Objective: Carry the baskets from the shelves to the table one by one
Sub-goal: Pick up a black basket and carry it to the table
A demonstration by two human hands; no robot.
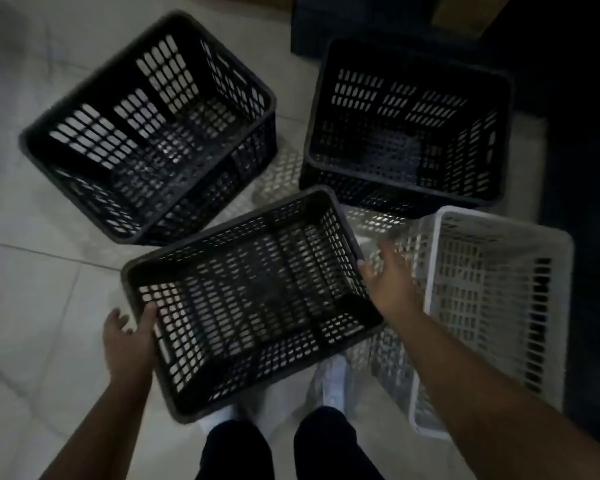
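The near black perforated plastic basket (250, 299) sits tilted over the pale tiled floor (32, 289), between two more black slotted baskets (153, 126) farther off and a white slotted basket (492, 306) to the right. The left hand (129, 337) pinches its left rim with the thumb; the right hand (392, 278) is spread beside the right rim, apparently not gripping. Held one-sided, the basket could swing down or knock the white one.
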